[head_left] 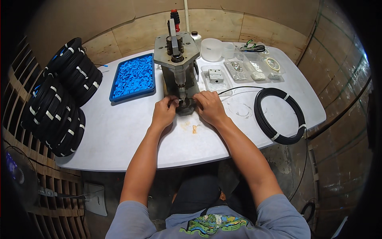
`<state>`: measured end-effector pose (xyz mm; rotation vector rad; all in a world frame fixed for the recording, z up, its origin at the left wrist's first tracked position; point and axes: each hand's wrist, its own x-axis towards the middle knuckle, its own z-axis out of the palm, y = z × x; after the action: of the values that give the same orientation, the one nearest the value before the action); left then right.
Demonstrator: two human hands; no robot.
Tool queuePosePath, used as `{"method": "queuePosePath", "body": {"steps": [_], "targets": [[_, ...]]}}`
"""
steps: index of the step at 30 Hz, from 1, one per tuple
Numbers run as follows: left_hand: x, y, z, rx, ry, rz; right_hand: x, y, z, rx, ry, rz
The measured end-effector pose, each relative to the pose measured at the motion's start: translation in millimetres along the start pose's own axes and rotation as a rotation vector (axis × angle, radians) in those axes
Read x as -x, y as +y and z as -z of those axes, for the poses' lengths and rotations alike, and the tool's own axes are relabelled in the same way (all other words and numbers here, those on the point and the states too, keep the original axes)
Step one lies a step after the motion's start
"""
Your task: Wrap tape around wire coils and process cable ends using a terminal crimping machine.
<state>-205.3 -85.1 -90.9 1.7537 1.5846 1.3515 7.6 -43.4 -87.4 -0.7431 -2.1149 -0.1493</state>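
Pinching at the press (178,59) base: left hand (164,112) from 8 o'clock, right hand (209,106) from 4, fingers closed on sth tiny; black wire (238,88) runs w/ long axis toward 3 o'clock, nearer right.

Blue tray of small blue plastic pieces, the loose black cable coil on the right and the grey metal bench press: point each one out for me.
Blue tray of small blue plastic pieces (113,88), head view, left rim.
Loose black cable coil (262,119), head view, left arc.
Grey metal bench press (176,51), head view, top plate.

On the table (119,131), the tray (133,77) lies left of the press (178,59), the cable coil (278,115) right
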Motion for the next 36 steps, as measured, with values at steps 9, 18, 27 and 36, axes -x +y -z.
{"method": "queuePosePath", "body": {"steps": [9,18,27,36], "targets": [[0.1,-1.8,-0.5,0.025,0.007,-0.019,-0.3,0.1,-0.9,0.011,0.021,-0.013],[-0.2,-1.4,-1.0,0.019,-0.001,-0.018,-0.5,1.6,-1.0,-0.006,0.030,0.005],[0.5,-2.1,-1.8,0.019,0.006,-0.012,-1.1,1.5,-1.0,-0.025,-0.003,-0.003],[-0.5,-5.0,-1.8,0.023,0.003,-0.017,-1.1,2.1,-2.3,-0.058,0.008,0.003]]}}
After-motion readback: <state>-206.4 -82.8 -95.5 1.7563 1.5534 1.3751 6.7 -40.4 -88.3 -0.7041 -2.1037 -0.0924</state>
